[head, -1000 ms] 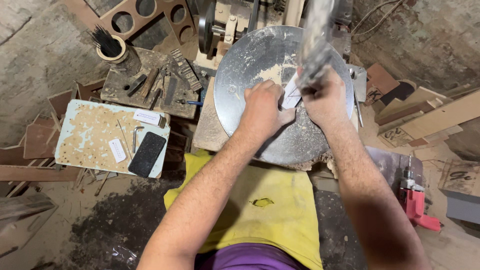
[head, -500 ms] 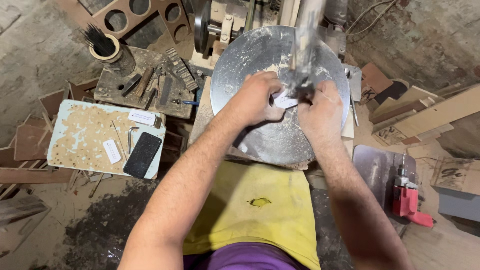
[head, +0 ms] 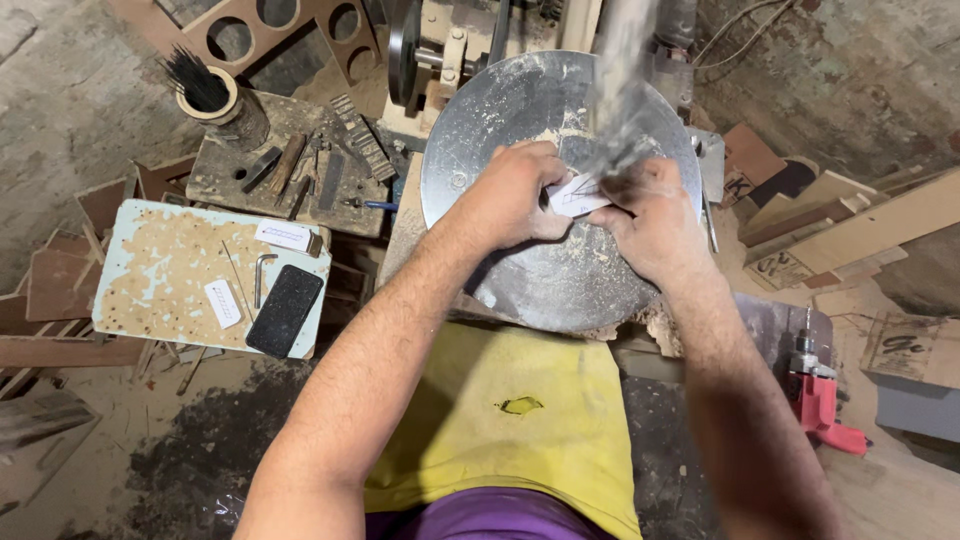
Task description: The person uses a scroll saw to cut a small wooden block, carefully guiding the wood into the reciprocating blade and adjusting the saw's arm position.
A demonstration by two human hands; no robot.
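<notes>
White piece [head: 577, 193] pinched by curled fingers of left hand [head: 515, 195] and right hand [head: 650, 215] over round metal table [head: 550, 290]; white labels [head: 283, 235] on pale board [head: 150, 275], far left.

Both hands are pinching a small white piece [head: 578, 194] over the round metal tabletop [head: 520, 110], left hand [head: 515, 195] on one side, right hand [head: 648, 215] on the other, right up against a blurred vertical blade [head: 622, 70]. Sawdust everywhere. Off left, a black phone [head: 285, 310] lies on a speckled board [head: 150, 270], and a red drill [head: 815, 400] sits on the right.
</notes>
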